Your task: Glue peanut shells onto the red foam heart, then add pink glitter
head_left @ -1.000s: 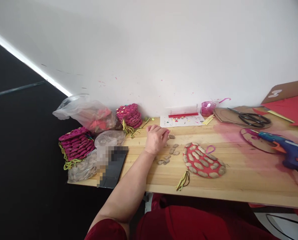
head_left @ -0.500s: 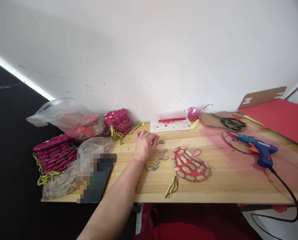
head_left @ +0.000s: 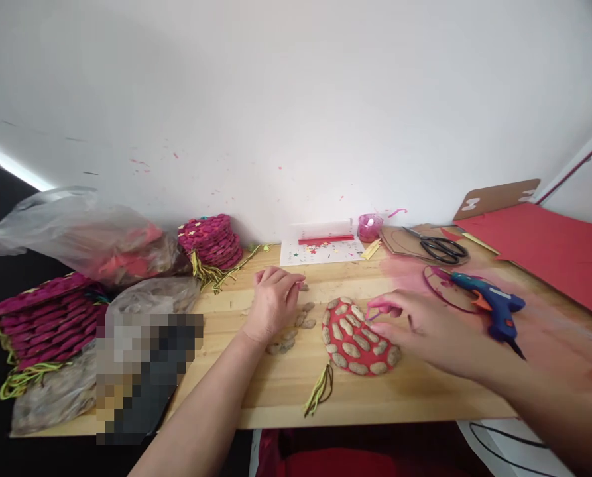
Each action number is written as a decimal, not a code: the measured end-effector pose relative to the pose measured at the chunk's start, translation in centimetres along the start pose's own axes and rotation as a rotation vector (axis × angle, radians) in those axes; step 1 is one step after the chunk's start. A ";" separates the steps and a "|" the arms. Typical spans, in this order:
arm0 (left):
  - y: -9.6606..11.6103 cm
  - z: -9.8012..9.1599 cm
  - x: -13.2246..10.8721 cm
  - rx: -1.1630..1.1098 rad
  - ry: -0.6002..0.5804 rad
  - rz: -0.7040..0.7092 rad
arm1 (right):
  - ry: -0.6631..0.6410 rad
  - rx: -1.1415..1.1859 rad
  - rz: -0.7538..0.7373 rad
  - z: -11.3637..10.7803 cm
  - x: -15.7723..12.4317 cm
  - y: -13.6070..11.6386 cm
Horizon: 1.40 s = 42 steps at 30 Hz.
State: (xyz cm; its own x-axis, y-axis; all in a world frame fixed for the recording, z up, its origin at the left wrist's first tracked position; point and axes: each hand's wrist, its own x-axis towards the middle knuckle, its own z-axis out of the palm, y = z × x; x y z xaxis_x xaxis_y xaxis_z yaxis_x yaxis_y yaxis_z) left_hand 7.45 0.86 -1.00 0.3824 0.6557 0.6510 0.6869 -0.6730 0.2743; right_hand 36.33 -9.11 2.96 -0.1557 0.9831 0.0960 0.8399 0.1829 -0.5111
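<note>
My left hand (head_left: 276,301) rests over the table with its fingers bent and pressed together; what they hold, if anything, is hidden. Beside it lie loose peanuts (head_left: 304,318), several in small groups. To their right is a red fan-like shape covered with peanuts (head_left: 360,338), with a green, yellow and brown yarn tassel (head_left: 319,389) at its lower left. At its upper right edge, my right hand (head_left: 415,324) has thumb and forefinger closed around a small purple loop (head_left: 372,314).
A glue gun (head_left: 499,305) lies at right near black scissors (head_left: 442,248) and red sheets (head_left: 549,245). Behind are a paper with star sequins (head_left: 325,252) and a pink cup (head_left: 370,227). At left stand purple peanut-covered pieces (head_left: 47,318) and plastic bags (head_left: 91,232).
My right hand has come in from the right and taken hold of the purple loop. My left hand stays near the loose peanuts. The view has shifted to the right.
</note>
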 end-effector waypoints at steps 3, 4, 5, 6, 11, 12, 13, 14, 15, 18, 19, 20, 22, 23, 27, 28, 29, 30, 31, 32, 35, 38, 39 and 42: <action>0.0 -0.1 -0.1 0.006 -0.032 -0.015 | -0.066 -0.048 0.004 2.7 1.4 0.2; 0.1 -0.1 -0.1 -0.001 -0.045 -0.017 | -0.071 -0.063 0.015 3.4 1.8 0.3; 0.3 -0.2 -0.1 -0.012 -0.061 -0.018 | -0.073 -0.068 0.027 3.8 2.1 0.3; 0.5 -0.2 -0.1 -0.024 -0.083 -0.019 | -0.072 -0.064 0.039 4.2 2.3 0.3; 2.0 -0.7 -0.3 -0.121 -0.263 -0.034 | -0.079 0.016 0.071 4.4 2.2 0.1; 2.2 -0.9 -0.3 -0.145 -0.310 -0.034 | -0.085 0.034 0.077 4.4 2.1 0.1; 2.5 -1.1 -0.3 -0.169 -0.351 -0.036 | -0.091 0.060 0.084 4.5 2.0 0.2; 2.6 -1.2 -0.3 -0.195 -0.384 -0.044 | -0.093 0.096 0.091 4.6 1.8 0.4; 2.8 -1.3 -0.3 -0.235 -0.407 -0.061 | -0.092 0.148 0.095 4.7 1.8 0.6; 3.0 -1.4 -0.3 -0.463 -0.458 -0.196 | -0.086 0.361 0.088 4.9 1.8 1.3; 3.0 -1.2 -0.4 -0.586 -0.480 -0.266 | -0.080 0.433 0.087 5.0 1.9 1.3; 3.1 -1.1 -0.5 -0.732 -0.509 -0.340 | -0.064 0.495 0.091 5.0 1.9 1.2; 3.4 -0.7 -0.7 -1.042 -0.588 -0.471 | -0.024 0.583 0.096 4.8 1.8 0.6; 3.6 -0.6 -0.8 -1.169 -0.630 -0.523 | 0.002 0.606 0.091 4.7 1.6 0.1; 4.1 -1.0 -0.6 -1.170 -0.648 -0.656 | 0.066 0.553 0.014 3.7 0.4 -1.4; 3.9 -1.2 -0.4 -1.155 -0.636 -0.684 | 0.117 0.432 -0.002 3.3 0.0 -1.3; 3.6 -1.5 -0.2 -1.167 -0.608 -0.713 | 0.160 0.285 -0.022 2.8 -0.5 -1.0; 3.3 -1.7 -0.1 -1.181 -0.575 -0.747 | 0.192 0.119 -0.043 2.3 -1.1 -0.4; 3.0 -1.8 0.0 -1.176 -0.527 -0.777 | 0.213 -0.050 -0.063 1.7 -1.8 0.5; 2.7 -1.9 0.1 -1.164 -0.469 -0.789 | 0.229 -0.209 -0.070 1.2 -2.4 1.5; 2.0 -1.8 -0.1 -1.159 -0.413 -0.791 | 0.296 -0.529 -0.004 -0.1 -4.0 4.8; 2.0 -1.6 -0.4 -1.147 -0.406 -0.802 | 0.307 -0.663 0.113 -0.6 -4.4 7.4; 2.0 -1.6 -0.4 -1.139 -0.401 -0.806 | 0.327 -0.694 0.140 -0.6 -4.3 7.8; 2.4 -1.7 -0.2 -1.117 -0.373 -0.798 | 0.373 -0.743 0.216 -0.7 -3.6 8.4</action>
State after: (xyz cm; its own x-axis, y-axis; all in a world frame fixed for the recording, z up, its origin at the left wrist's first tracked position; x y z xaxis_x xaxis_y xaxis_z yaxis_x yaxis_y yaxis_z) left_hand 7.98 -1.42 0.75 0.3893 0.9139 -0.1149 0.0186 0.1169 0.9930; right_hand 44.27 -11.08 -1.09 0.1185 0.9078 0.4022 0.9743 -0.1844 0.1293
